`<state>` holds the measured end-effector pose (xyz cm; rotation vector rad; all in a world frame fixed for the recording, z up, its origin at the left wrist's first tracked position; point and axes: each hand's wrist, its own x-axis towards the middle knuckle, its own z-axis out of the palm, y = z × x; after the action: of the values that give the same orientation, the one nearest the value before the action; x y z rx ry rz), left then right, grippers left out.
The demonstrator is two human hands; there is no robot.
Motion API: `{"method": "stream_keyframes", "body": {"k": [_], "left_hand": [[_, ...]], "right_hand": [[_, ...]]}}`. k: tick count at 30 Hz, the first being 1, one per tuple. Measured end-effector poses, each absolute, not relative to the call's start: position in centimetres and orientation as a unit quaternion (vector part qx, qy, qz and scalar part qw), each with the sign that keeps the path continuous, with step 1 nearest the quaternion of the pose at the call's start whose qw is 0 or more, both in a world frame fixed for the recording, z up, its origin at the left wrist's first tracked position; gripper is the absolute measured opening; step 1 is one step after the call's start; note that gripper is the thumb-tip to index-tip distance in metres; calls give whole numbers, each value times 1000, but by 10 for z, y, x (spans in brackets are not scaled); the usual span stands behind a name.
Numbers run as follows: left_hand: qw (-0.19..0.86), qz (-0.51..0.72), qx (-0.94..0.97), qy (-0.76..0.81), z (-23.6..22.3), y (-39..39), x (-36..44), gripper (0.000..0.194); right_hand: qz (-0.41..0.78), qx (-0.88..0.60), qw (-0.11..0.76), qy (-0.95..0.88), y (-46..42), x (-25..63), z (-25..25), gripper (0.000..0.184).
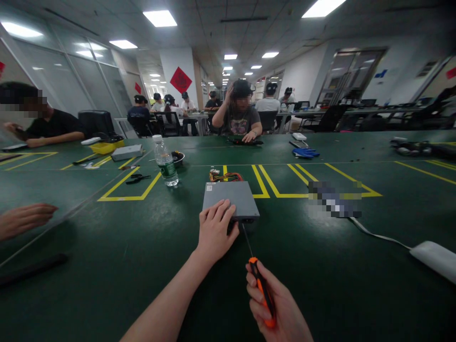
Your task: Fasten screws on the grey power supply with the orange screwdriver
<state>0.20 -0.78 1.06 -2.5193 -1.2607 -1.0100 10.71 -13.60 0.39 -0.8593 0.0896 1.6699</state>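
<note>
A grey metal computer power supply [240, 195] lies flat on the green table, its bundle of coloured cables [228, 176] at the far side. My left hand [216, 228] holds it at the near left corner, fingers over the top and thumb by the front face. In my right hand [272, 299] is an orange and black screwdriver [261, 287], gripped round the handle. Its thin shaft points up and away to the front face of the power supply. The exact spot where the tip meets it is too small to make out.
A water bottle [165, 161] stands left of the power supply, near black pliers [138, 178] and a bowl [177, 157]. Another person's hand [28, 219] rests at the left. A white cable [377, 235] runs on the right. A person [239, 114] sits opposite.
</note>
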Motion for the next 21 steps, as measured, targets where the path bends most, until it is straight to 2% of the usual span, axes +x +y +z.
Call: {"method": "stream_keyframes", "body": {"k": [16, 21], "left_hand": [[70, -354, -836, -413, 9, -6, 3, 32], [86, -363, -838, -400, 6, -7, 0, 39]], "right_hand": [[717, -377, 584, 50, -125, 105, 5, 22], [723, -359, 586, 74, -124, 102, 8, 15]]}}
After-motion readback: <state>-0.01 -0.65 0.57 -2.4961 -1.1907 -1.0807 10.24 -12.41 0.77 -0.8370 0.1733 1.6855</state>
